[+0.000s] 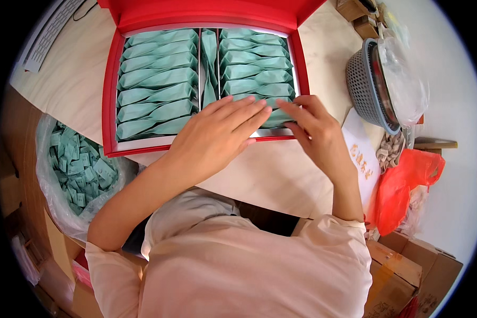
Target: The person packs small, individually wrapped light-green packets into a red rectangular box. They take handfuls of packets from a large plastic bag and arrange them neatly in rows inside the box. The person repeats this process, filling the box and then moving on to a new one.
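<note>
A red gift box (108, 99) lies open before me on a cloth-covered table. Rows of pale green packets (159, 77) fill its left and right compartments, with more green packets (209, 59) on end in the narrow middle slot. My left hand (218, 133) lies flat across the near end of the right compartment, fingers straight, hiding part of the packets there. At that compartment's near right corner, my right hand (322, 129) has index finger and thumb on either side of the nearest packet (278, 118). Whether it grips this packet is unclear.
Left, below the table edge, a clear plastic bag (43, 159) holds many small green packets (83, 171). A grey plastic basket (357, 75) stands right of the box. Nearer are a white sheet with writing (357, 147) and a red plastic bag (397, 194). Cardboard boxes (397, 270) sit lower right.
</note>
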`<state>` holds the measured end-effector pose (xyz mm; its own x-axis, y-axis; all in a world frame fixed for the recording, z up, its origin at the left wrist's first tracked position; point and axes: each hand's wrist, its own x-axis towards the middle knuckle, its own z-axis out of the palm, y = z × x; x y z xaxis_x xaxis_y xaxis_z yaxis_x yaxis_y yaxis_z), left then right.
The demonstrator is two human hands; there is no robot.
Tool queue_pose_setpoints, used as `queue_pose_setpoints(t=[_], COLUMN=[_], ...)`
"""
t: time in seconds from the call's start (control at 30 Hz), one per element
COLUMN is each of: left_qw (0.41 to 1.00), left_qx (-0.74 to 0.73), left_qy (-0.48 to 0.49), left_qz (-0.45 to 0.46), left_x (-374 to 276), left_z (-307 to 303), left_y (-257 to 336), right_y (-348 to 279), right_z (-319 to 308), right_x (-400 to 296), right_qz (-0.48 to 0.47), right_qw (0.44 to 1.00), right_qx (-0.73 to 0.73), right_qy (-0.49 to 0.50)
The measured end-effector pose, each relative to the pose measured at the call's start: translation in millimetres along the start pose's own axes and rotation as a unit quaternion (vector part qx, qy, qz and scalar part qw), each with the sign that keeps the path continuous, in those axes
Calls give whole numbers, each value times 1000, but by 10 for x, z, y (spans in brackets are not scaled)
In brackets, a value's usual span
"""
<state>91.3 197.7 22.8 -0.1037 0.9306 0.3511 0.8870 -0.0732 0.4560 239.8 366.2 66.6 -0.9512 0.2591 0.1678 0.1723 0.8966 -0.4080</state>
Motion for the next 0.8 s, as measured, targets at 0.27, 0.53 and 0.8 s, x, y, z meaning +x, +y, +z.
queue_pose_setpoints(t=[0.27,0.53,0.8], left_qw=[995,997,986], left_qx=[66,49,114], left_qy=[-72,-42,-114], left_qz=[14,39,39], left_x=[-90,462,803], left_z=[37,30,432], left_y=[-38,32,-246], right_y=[152,311,995], right_z=[-124,-26,-170], right_x=[-77,92,-723], right_qz=[-44,-74,281], right_qw=[990,976,890], right_qx=[-132,-127,-299], right_qy=[-34,159,199])
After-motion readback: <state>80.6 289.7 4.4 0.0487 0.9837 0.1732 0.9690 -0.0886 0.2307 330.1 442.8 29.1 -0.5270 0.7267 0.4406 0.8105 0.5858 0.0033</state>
